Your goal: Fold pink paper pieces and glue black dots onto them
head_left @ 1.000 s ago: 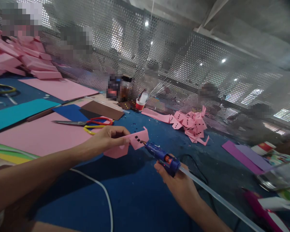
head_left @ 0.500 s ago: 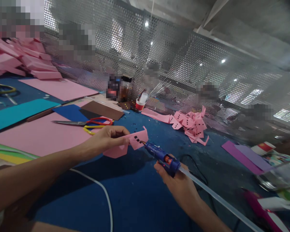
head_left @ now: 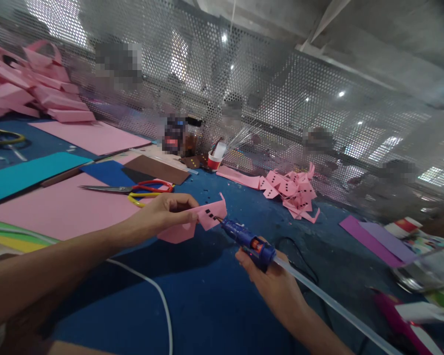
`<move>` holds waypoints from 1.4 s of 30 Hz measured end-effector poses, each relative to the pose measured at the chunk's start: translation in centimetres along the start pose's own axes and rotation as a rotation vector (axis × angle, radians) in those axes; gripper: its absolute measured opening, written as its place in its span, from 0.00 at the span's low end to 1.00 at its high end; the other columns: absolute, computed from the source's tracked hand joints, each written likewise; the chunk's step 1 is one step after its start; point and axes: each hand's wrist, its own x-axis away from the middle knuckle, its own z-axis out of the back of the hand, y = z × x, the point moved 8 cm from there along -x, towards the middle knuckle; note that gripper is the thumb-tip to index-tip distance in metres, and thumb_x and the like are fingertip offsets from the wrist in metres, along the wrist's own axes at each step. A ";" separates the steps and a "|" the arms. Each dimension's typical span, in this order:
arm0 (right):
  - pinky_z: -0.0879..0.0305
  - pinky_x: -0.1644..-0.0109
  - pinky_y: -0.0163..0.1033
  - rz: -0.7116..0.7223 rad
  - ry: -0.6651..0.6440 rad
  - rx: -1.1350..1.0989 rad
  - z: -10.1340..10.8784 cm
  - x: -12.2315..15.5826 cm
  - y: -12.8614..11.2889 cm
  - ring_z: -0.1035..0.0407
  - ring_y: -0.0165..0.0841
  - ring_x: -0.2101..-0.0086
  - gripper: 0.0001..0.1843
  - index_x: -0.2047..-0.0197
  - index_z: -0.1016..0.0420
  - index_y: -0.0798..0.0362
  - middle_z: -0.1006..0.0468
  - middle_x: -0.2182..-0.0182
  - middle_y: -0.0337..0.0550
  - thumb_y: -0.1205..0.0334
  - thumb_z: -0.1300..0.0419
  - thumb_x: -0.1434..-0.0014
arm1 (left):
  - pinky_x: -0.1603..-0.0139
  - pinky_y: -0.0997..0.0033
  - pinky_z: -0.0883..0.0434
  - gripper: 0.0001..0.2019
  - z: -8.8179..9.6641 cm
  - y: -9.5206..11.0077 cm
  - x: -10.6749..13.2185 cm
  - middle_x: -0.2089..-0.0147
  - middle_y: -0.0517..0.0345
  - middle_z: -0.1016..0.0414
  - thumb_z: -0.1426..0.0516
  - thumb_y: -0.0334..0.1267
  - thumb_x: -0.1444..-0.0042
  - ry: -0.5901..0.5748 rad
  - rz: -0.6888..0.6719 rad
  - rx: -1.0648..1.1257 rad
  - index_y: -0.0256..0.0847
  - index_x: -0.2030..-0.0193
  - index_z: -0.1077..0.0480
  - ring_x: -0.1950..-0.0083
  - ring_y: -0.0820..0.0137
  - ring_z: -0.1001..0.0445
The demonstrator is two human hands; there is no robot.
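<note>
Between the thumb and fingers of my left hand [head_left: 172,209] is a folded pink paper piece [head_left: 179,232] with small black squares along one strip. My right hand [head_left: 272,281] is wrapped round a blue hot glue gun [head_left: 244,235], with a long clear glue stick [head_left: 329,301] trailing from its back. The gun's nozzle points left at the black squares, at or very near the paper; I cannot tell if it touches. Red-and-yellow-handled scissors [head_left: 133,189] lie just behind my left hand, on pink sheets [head_left: 66,202].
Similar pink pieces with black squares [head_left: 288,190] are heaped farther back. More pink paper [head_left: 40,84] is piled at far left. A paper cup [head_left: 214,160] stands near a jar [head_left: 193,135]. Purple sheets [head_left: 381,239] lie right. A white cable [head_left: 159,288] crosses the blue table [head_left: 207,305].
Both hands, the pink paper piece and the glue gun stay almost exactly in place. At the far upper left, a blurred person behind the pink pile has gone from view.
</note>
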 end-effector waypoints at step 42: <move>0.36 0.73 0.32 0.009 0.008 -0.038 0.0 0.5 0.2 0.34 0.28 0.78 0.17 0.66 0.27 0.50 0.28 0.78 0.35 0.44 0.39 0.38 | 0.73 0.76 0.44 0.19 0.0 -0.5 -0.2 0.71 0.59 0.26 0.37 0.55 0.47 0.000 0.023 0.074 0.38 0.64 0.25 0.71 0.73 0.33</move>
